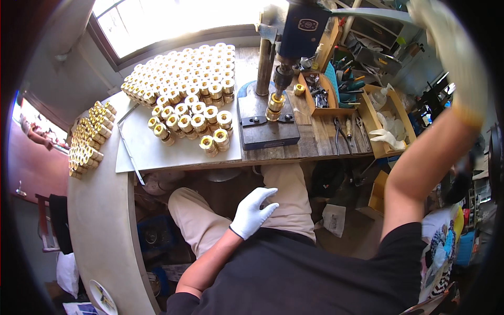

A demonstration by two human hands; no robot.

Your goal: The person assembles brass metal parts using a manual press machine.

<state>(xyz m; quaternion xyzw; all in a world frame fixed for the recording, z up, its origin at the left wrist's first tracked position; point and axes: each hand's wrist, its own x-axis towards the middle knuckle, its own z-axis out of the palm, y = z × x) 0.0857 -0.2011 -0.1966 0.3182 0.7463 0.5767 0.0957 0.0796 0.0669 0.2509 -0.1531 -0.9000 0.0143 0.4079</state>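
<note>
My left hand (254,214) wears a white glove and hovers over my lap, thumb and fingers apart, holding nothing. My right hand (443,44), gloved and blurred, is raised at the upper right, where its fingers close around the end of a grey curved lever (373,11). That lever runs to a dark blue bench press (301,34). Beneath the press's spindle (283,79), a brass fitting (274,108) stands upright on the dark metal base (270,137). Another brass piece (299,90) sits on the bench to the right of the spindle.
Many brass fittings (181,76) stand in rows on a white board (184,157); more (89,139) line the left counter. Right of the press are a wooden tray (325,111) of small metal parts, pliers (341,135) and a box (385,152) with a white glove (387,139).
</note>
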